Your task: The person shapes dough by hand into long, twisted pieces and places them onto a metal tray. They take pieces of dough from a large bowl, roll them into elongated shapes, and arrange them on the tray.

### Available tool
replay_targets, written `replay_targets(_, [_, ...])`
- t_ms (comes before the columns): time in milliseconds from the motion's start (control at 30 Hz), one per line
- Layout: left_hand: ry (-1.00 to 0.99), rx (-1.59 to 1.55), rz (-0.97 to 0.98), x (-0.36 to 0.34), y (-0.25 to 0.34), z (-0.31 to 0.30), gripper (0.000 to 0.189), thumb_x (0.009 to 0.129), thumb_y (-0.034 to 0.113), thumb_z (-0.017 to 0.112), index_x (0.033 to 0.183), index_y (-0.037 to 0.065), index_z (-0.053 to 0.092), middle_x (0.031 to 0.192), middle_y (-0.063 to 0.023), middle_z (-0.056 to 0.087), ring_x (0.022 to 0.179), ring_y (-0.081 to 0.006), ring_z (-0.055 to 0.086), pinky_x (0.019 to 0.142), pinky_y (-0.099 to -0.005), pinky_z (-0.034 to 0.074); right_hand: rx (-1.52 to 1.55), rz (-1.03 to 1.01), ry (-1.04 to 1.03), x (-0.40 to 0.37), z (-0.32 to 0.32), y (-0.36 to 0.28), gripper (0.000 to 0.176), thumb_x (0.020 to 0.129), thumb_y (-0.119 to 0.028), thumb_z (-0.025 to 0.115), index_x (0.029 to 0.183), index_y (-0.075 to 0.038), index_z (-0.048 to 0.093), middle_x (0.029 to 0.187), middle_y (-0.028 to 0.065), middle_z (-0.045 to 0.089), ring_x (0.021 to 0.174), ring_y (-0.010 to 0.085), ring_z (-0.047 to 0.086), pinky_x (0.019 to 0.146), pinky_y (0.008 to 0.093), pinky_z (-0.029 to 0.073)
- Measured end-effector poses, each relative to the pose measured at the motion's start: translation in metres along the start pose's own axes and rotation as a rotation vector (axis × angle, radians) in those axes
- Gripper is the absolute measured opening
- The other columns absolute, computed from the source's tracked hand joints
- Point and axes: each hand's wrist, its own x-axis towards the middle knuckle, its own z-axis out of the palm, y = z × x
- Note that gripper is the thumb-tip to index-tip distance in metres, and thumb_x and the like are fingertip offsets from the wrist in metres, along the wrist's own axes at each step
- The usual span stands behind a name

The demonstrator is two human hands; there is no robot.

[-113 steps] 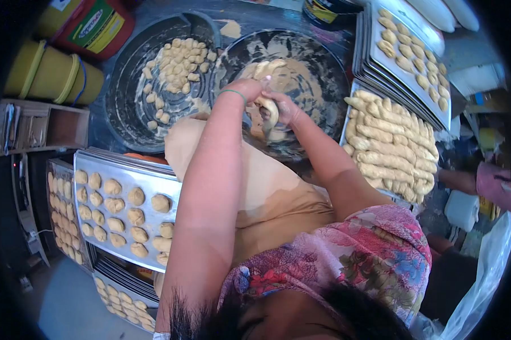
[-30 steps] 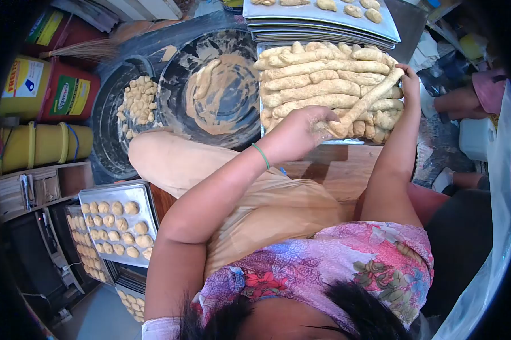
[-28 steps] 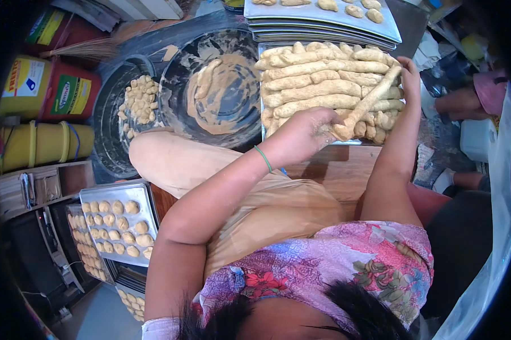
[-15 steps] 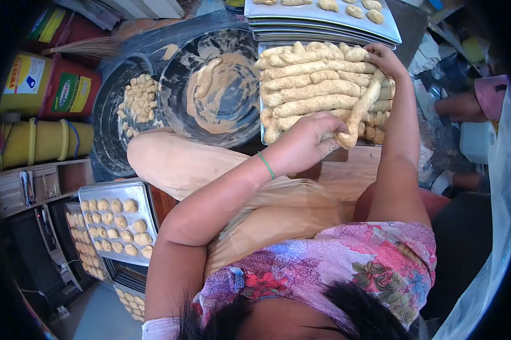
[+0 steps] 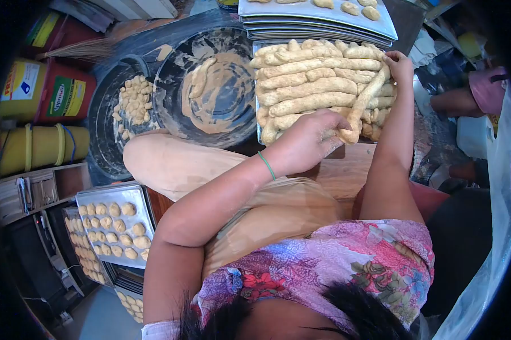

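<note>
Long floury dough ropes (image 5: 315,89) lie in rows, piled on a metal tray (image 5: 259,129) in front of me. One dough rope (image 5: 370,93) runs slantwise across the right part of the pile. My left hand (image 5: 318,136) pinches its near end, above the tray's near edge. At its far end, by the tray's upper right corner, my right hand (image 5: 399,63) has its fingers bent against the dough; the fingertips are partly hidden.
A black basin (image 5: 170,107) holds one floury dough piece. Left of it, another basin (image 5: 97,122) holds small dough lumps. Stacked trays (image 5: 318,25) stand beyond the pile. Trays with dough balls (image 5: 144,208) are at lower left. Another person's leg (image 5: 454,105) is at right.
My right hand has shifted slightly outward at the rope's far end. The rope remains slanted over the pile, and my left hand still holds its near end. The whole view has shifted slightly.
</note>
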Motion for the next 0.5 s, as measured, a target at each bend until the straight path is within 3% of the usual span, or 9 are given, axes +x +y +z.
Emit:
replay_targets(67, [-0.023, -0.018, -0.025, 0.001, 0.004, -0.002, 0.023, 0.081, 0.006, 0.061, 0.103, 0.002, 0.059, 0.102, -0.0117, 0.061, 0.099, -0.0214, 0.058, 0.089, -0.0311, 0.043, -0.165, -0.059, -0.058, -0.016, -0.012, -0.015, 0.038, 0.076, -0.016, 0.063, 0.112, -0.006, 0.060, 0.102, 0.0117, 0.063, 0.086, 0.0235, 0.061, 0.079, 0.0336, 0.048])
replay_targets(133, [0.018, -0.032, -0.051, 0.004, 0.001, -0.004, 0.022, 0.082, 0.007, 0.061, 0.104, 0.002, 0.058, 0.101, -0.0104, 0.062, 0.097, -0.0189, 0.057, 0.088, -0.0302, 0.043, 0.019, -0.244, -0.168, -0.061, -0.034, -0.041, 0.044, 0.074, -0.019, 0.063, 0.117, -0.009, 0.058, 0.119, 0.0113, 0.056, 0.105, 0.0239, 0.055, 0.090, 0.0339, 0.044])
replay_targets(200, [0.062, -0.115, -0.110, 0.008, -0.002, -0.004, 0.023, 0.083, 0.008, 0.061, 0.105, 0.001, 0.058, 0.099, -0.0092, 0.062, 0.096, -0.0166, 0.057, 0.087, -0.0292, 0.043, 0.324, -0.346, -0.660, -0.116, -0.058, -0.090, 0.055, 0.070, -0.019, 0.066, 0.123, -0.011, 0.054, 0.130, 0.0115, 0.048, 0.121, 0.0248, 0.043, 0.101, 0.0351, 0.035])
replay_targets(233, [0.091, -0.187, -0.154, 0.010, -0.002, -0.004, 0.023, 0.083, 0.008, 0.061, 0.105, 0.001, 0.057, 0.099, -0.0086, 0.062, 0.096, -0.0155, 0.056, 0.086, -0.0287, 0.044, 0.318, -0.536, -0.763, -0.136, -0.058, -0.117, 0.063, 0.065, -0.006, 0.058, 0.127, -0.004, 0.048, 0.129, 0.0087, 0.048, 0.124, 0.0216, 0.039, 0.105, 0.0332, 0.028])
replay_targets(267, [0.121, -0.258, -0.198, 0.012, -0.002, -0.005, 0.024, 0.084, 0.009, 0.061, 0.106, 0.001, 0.057, 0.098, -0.0081, 0.061, 0.095, -0.0145, 0.056, 0.086, -0.0282, 0.044, 0.428, -0.561, -0.807, -0.155, -0.049, -0.129, 0.062, 0.067, -0.006, 0.060, 0.128, -0.005, 0.047, 0.131, 0.0097, 0.045, 0.128, 0.0223, 0.034, 0.108, 0.0336, 0.021])
replay_targets(300, [0.141, -0.204, -0.168, 0.014, -0.002, -0.007, 0.025, 0.084, 0.010, 0.061, 0.107, 0.001, 0.057, 0.098, -0.0078, 0.061, 0.095, -0.0140, 0.055, 0.085, -0.0279, 0.044, 0.341, -0.619, -0.758, -0.164, -0.037, -0.128, 0.060, 0.066, -0.017, 0.073, 0.123, -0.010, 0.053, 0.122, 0.0101, 0.055, 0.121, 0.0272, 0.044, 0.101, 0.0383, 0.034])
replay_targets(367, [0.184, -0.095, -0.109, 0.015, -0.001, -0.016, 0.027, 0.085, 0.012, 0.062, 0.109, 0.001, 0.056, 0.098, -0.0073, 0.061, 0.095, -0.0130, 0.055, 0.084, -0.0273, 0.044, 0.207, -0.552, -0.860, -0.152, -0.013, -0.112, 0.050, 0.071, -0.016, 0.070, 0.117, -0.004, 0.055, 0.109, 0.0126, 0.060, 0.106, 0.0278, 0.055, 0.090, 0.0373, 0.044])
replay_targets(467, [0.185, -0.182, -0.120, 0.004, -0.018, -0.032, 0.033, 0.085, 0.013, 0.062, 0.115, 0.002, 0.053, 0.109, -0.0086, 0.058, 0.098, -0.0150, 0.055, 0.086, -0.0287, 0.046, 0.878, -0.049, -0.659, -0.148, -0.040, -0.078, 0.043, 0.075, -0.012, 0.064, 0.114, 0.001, 0.052, 0.100, 0.0136, 0.061, 0.088, 0.0251, 0.063, 0.078, 0.0343, 0.050])
replay_targets(500, [0.199, -0.270, -0.144, -0.003, -0.025, -0.038, 0.034, 0.086, 0.013, 0.061, 0.116, 0.002, 0.052, 0.111, -0.0088, 0.057, 0.099, -0.0154, 0.056, 0.086, -0.0291, 0.046, 1.094, -0.076, -0.560, -0.145, -0.045, -0.057, 0.040, 0.078, -0.010, 0.057, 0.115, 0.002, 0.047, 0.098, 0.0150, 0.060, 0.080, 0.0219, 0.063, 0.072, 0.0323, 0.052])
